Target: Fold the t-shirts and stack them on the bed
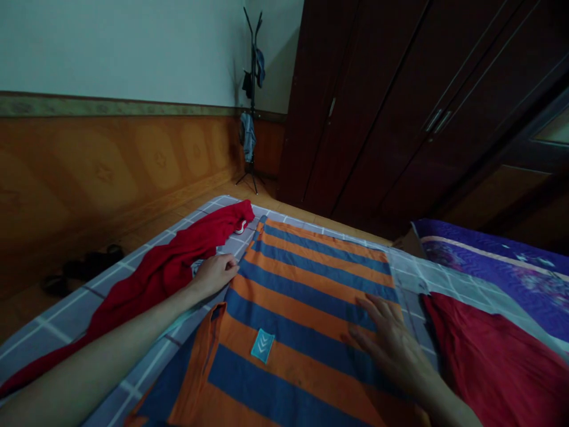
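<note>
Striped garment [302,320] under right hand [391,332], beside left hand [216,274]

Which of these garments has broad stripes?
The orange-and-blue fabric garment bearing the rectangular turquoise patch; the left red fabric garment and right red fabric garment are mostly plain.

I see matt, smooth fabric with faint creases across the flat orange-and-blue striped cloth garment [306,284], while its small teal rectangular patch [262,346] looks flat and smooth. To my left, the long crumpled red cloth [164,264] is soft and dull. The grey checked bed sheet [75,326] appears matt; the purple patterned quilt [511,255] shows a textured weave. Beyond, I make out dark, smooth reddish-brown wood wardrobe doors [377,118] with shiny metal handles [433,120].
</note>
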Available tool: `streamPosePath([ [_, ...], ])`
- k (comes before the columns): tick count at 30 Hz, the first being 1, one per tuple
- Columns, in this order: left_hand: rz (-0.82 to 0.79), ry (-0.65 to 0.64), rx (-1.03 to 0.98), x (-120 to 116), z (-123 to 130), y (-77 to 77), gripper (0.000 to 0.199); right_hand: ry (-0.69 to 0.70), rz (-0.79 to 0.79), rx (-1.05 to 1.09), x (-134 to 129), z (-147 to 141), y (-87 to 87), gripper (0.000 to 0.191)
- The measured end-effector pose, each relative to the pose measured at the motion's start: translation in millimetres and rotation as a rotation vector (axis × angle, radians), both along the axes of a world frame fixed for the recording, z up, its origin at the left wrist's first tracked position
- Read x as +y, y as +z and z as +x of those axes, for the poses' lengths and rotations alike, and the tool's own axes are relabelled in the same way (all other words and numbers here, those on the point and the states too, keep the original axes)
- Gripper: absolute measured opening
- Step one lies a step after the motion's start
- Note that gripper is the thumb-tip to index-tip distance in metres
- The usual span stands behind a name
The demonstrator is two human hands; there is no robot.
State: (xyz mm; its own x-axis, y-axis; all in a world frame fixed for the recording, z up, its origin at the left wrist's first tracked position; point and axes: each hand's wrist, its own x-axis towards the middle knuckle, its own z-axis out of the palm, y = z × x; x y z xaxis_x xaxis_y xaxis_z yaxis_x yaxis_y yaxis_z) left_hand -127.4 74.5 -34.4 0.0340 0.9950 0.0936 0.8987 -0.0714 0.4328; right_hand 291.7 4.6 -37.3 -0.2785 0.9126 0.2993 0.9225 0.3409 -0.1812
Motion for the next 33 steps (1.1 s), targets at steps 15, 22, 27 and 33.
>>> streamPosePath([
  [15,0.084,0.105,0.134,48.6,42.5,9.1,0.021,-0.006,0.047,0.024,-19.5,-10.1,-15.9,0.043],
  [22,0.074,0.267,0.102,81.7,26.3,-2.8,0.017,0.03,-0.007,0.077,-24.1,0.6,5.3,0.04],
  [27,0.188,0.065,0.095,72.5,24.9,-1.9,0.038,0.039,-0.009,0.098,-18.4,0.7,6.3,0.04],
  [33,0.137,-0.22,0.086,77.2,33.9,0.7,0.042,0.055,-0.078,-0.052,-16.7,-2.9,-7.8,0.054],
])
